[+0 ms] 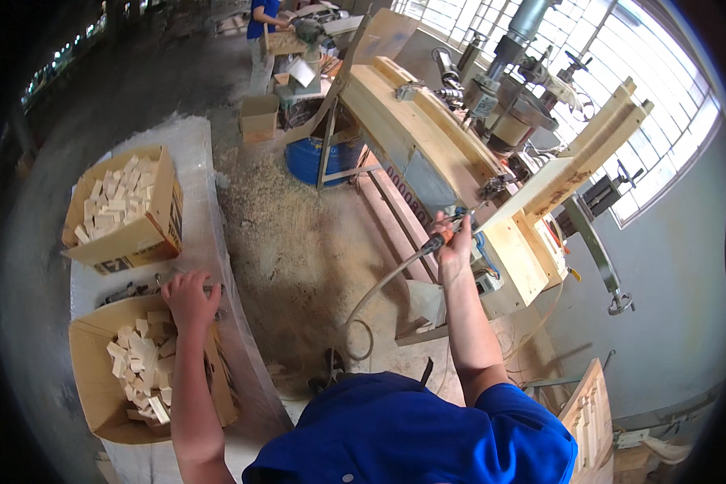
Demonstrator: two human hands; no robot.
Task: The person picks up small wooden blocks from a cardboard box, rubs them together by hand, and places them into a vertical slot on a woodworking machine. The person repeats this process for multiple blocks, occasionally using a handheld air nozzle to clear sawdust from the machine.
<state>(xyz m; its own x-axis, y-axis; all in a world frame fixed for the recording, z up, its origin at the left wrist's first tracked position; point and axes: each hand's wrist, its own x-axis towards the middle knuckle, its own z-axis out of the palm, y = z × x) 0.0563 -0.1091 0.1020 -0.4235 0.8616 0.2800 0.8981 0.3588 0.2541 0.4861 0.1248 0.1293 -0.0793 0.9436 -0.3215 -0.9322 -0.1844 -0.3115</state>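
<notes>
The right hand (pixel 453 242) is closed around an air blow gun (pixel 442 235), a dark-handled tool fed by a pale hose (pixel 379 289) that loops down to the sawdust-covered floor (pixel 298 242). The arm is stretched forward so the nozzle points at the wooden jig (pixel 532 202) of the woodworking machine (pixel 460 153); this looks like a hold for directing air at the work area, though no air stream can be seen.

The left hand (pixel 190 297) rests with fingers spread on the far rim of the near cardboard box (pixel 93 379), which stands open on a white-covered bench (pixel 194 161) to the person's left. Whether the fingers grasp a piece cannot be told; the palm lies flat and appears to hold nothing. The box is filled with small pale wooden blocks (pixel 141 363), loosely heaped, within easy reach of that arm.

A second open cardboard box (pixel 137 234), further along the bench, holds similar blocks (pixel 117 202) stacked more evenly. Its side facing the aisle bears dark printing on plain brown board.

Beyond the machine, a blue drum (pixel 315 161) stands under the frame, a small closed carton (pixel 259 117) sits on the floor, and another person in blue (pixel 262 24) works at the far end. A barred window (pixel 645 81) lights the machine from the right.
</notes>
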